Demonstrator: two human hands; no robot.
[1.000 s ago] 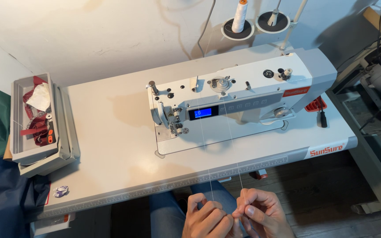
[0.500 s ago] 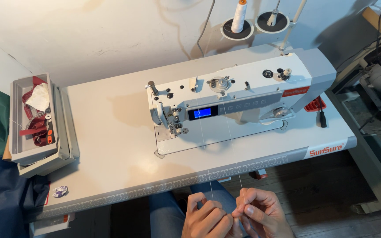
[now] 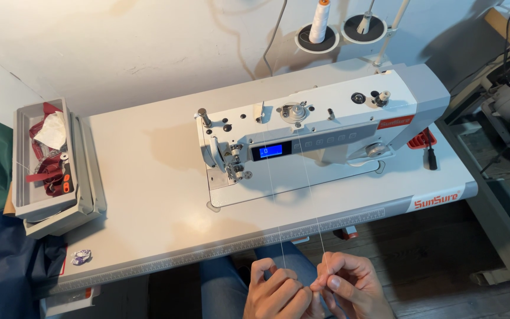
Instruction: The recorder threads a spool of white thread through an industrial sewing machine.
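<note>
My left hand (image 3: 278,293) and my right hand (image 3: 349,286) are close together at the bottom edge, below the table front, over my lap. Each pinches a thin white thread (image 3: 308,177); two strands run up from my fingers across the white sewing machine (image 3: 320,133) toward its top. A white thread cone (image 3: 319,22) stands on a stand behind the machine. The fingertips of both hands touch each other around the thread ends.
A grey tray (image 3: 87,177) with red fabric scraps and small parts sits at the table's left edge. A small purple-white item (image 3: 81,256) lies near the front left corner. Dark blue and green cloth (image 3: 1,248) hangs at left. A second, empty spool holder (image 3: 365,26) stands behind the machine.
</note>
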